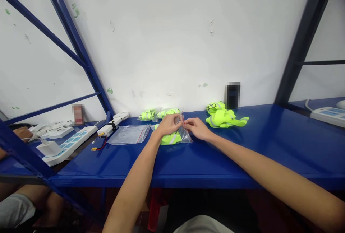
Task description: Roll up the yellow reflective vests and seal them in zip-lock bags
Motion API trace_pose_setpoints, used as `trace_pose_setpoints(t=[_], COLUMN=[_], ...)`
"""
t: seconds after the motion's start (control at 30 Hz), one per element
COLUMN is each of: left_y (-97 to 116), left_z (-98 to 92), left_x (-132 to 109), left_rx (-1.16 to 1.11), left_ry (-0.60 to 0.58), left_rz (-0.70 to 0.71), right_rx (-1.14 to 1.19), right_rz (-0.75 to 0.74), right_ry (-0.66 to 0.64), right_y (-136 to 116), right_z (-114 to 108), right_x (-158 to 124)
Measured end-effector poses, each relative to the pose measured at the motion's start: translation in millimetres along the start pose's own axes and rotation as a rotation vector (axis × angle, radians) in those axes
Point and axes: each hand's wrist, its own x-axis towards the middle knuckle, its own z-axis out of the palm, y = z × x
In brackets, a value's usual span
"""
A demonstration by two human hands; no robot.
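Note:
A clear plastic bag (186, 136) with a red seal line lies on the blue table, a neon yellow-green strap (171, 139) with grey stripes inside it. My left hand (169, 124) pinches the bag's edge from the left, over the strap. From the right, my right hand (198, 128) pinches the same edge at the red line, its fingertips close to the left ones. Flat clear bags (128, 134) lie to the left. Behind are two bagged yellow-green bundles (147, 115), (168, 113). Loose yellow-green straps (224, 118) are heaped to the right.
A small white fan (121, 116) and a white device with red and black wires (106, 129) stand at left. Beyond the blue frame are a power strip (72, 145) and another person's hand (23, 133). A blurred dark object (232, 96) leans against the wall.

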Motion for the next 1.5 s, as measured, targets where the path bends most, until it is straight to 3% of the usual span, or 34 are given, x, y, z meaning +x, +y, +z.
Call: trace_pose_setpoints(t=[1.0, 1.3, 1.5], left_y=[-1, 4, 4], left_z=[1.6, 0.1, 0.8], left_x=[1, 0, -2], left_rx=[-0.018, 0.024, 0.014], left_ry=[0.027, 0.019, 0.026], left_rz=[0.002, 0.03, 0.022], right_rx=[-0.208, 0.025, 0.008], right_rz=[-0.059, -0.08, -0.113], right_ry=[0.027, 0.013, 0.028], right_y=[-10, -1, -1], right_z=[0, 2, 3], right_x=[-2, -1, 1])
